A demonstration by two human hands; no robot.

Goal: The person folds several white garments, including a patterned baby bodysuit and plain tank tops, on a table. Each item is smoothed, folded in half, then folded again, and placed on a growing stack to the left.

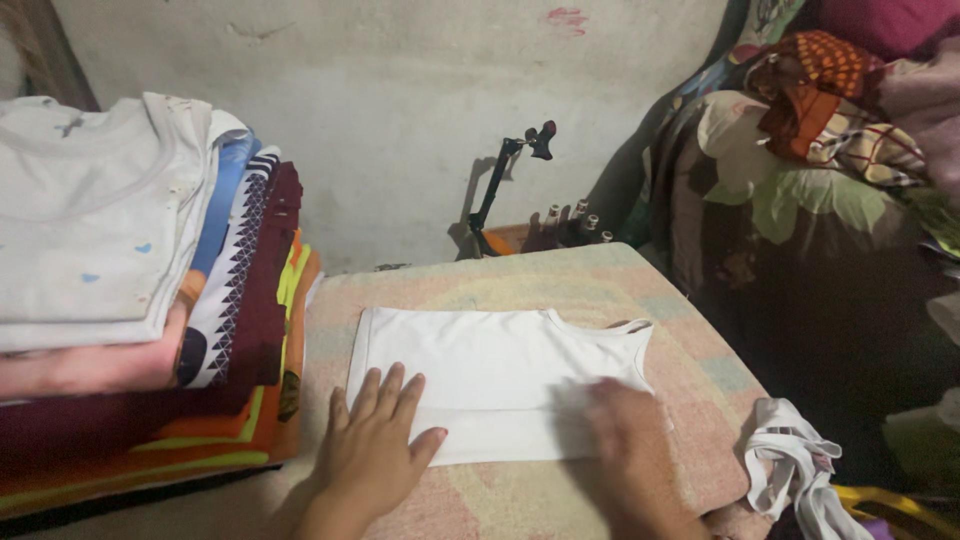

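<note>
White sleeveless cotton top (pixel 495 375), folded into a flat rectangle, lies in the middle of a pink-and-green padded pastel table (pixel 640 285), its neckline and straps toward the right. Far left, beside the table, rises a tall stack of folded clothes (pixel 150 300): white on top, then blue, patterned, maroon and orange layers. The left hand (pixel 375 450) rests flat on the top's near-left edge, fingers (pixel 385 392) spread open and pressing the fabric, gripping nothing. The right hand (pixel 625 435) is blurred over the near-right corner; it looks flat on the cloth, though I cannot tell for sure how its fingers stand. Judging from this, the fold is being smoothed and pressed, with the garment nearly finished. A further fold or a lift would call for both hands to slide under or pinch the edges evenly so the rectangle keeps its shape. Right of the table, a crumpled white garment (pixel 795 470) hangs off the corner, and a heap of floral and patterned fabrics (pixel 800 150) fills the far right.
</note>
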